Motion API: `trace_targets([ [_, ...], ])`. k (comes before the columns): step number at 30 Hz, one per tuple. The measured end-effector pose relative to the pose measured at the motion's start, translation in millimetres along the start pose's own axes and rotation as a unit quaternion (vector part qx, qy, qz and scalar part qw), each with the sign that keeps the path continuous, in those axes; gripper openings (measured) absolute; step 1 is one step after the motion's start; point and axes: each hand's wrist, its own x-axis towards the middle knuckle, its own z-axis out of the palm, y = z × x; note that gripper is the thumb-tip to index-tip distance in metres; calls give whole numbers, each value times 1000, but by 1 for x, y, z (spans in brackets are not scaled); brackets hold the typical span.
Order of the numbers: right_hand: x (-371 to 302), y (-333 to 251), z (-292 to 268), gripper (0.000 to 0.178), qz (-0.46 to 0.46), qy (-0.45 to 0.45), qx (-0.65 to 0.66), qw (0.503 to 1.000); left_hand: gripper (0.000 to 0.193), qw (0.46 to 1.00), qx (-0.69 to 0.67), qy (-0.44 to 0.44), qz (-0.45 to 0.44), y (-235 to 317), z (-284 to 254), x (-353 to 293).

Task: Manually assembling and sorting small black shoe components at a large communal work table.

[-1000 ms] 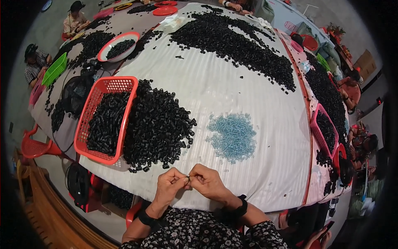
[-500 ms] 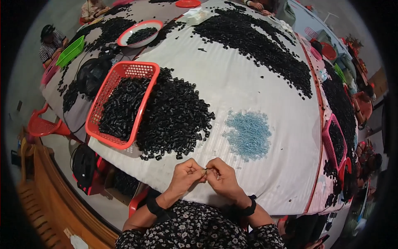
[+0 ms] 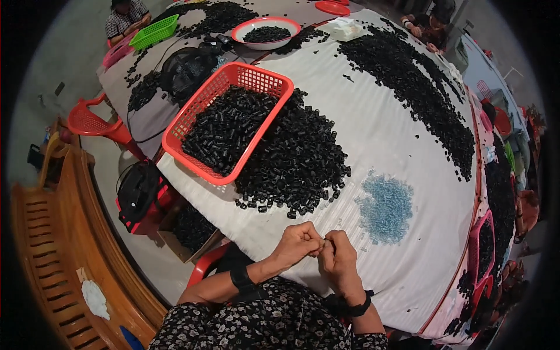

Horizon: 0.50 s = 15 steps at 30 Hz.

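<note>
Over the near edge of the white-covered table, my left hand [image 3: 298, 245] and my right hand [image 3: 340, 261] meet fingertip to fingertip. Both are closed in a pinch, and whatever sits between the fingers is too small and hidden to name. Just beyond them spreads a heap of small black cylindrical plastic pieces [image 3: 297, 160]. To the right of that heap lies a pile of small clear bluish pieces [image 3: 386, 209]. A red plastic basket [image 3: 203, 174] full of the black pieces stands at the left, beside the heap.
A red-rimmed white basin [image 3: 290, 44] and a green basket [image 3: 154, 32] stand farther back. Another long spread of black pieces [image 3: 408, 81] covers the far right. People sit at the far side. A wooden bench [image 3: 87, 245] and a red chair [image 3: 93, 119] are at the left.
The whole view has swung, so the table and its contents appear farther right. My hands stay pinched together near the table edge, the right one now held more upright.
</note>
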Motion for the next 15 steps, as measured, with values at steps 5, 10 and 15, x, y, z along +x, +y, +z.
trace_targets([
  [5,-3,7,1,10,38,2,45,998,7,1000,6,13,-1,2,-1,-1],
  [10,1,8,-4,12,-51,-37,-26,998,7,1000,22,15,-6,3,0,0],
  [15,4,10,-8,17,-73,-39,-15,996,7,1000,23,6,-10,4,-1,3],
])
